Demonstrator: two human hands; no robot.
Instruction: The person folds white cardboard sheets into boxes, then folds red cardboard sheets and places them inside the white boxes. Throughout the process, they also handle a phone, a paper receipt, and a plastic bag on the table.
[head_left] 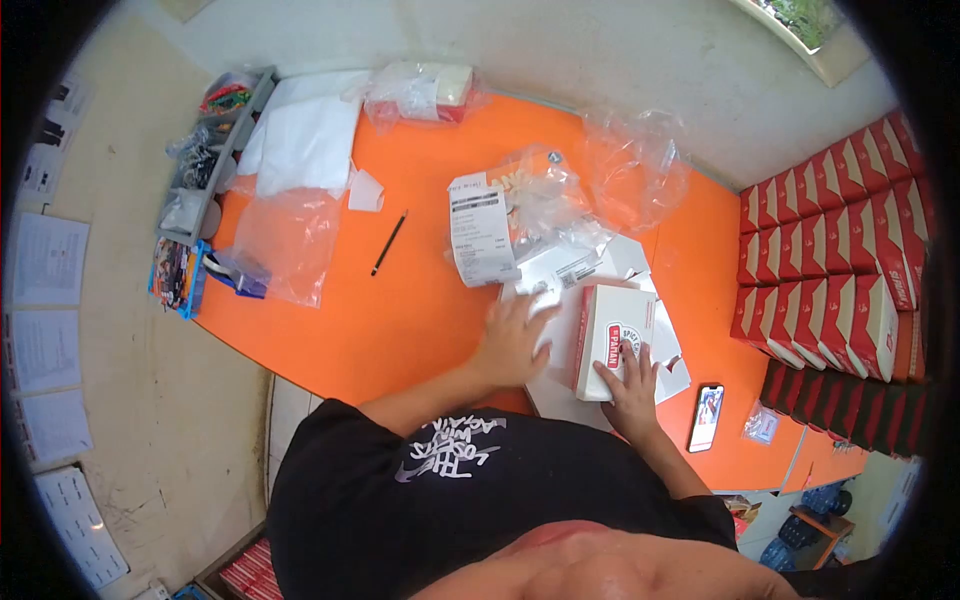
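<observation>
A white and red box (607,320) with printed lettering lies on a flattened white carton sheet (668,335). My right hand (629,385) rests on the near part of the box with its fingers spread. To the left of the box, my left hand (512,340) hovers at or over the edge of the white sheet, slightly blurred, fingers apart and holding nothing. Beyond it lies a printed paper slip (480,232), beside a clear plastic bag (545,195) with pale items inside that I cannot make out.
Stacked red and white boxes (820,215) line the right side. A phone (705,418) lies near the front right edge of the orange table (420,320). A black pencil (389,243), clear plastic (285,240) and a grey organiser (225,150) are at the left.
</observation>
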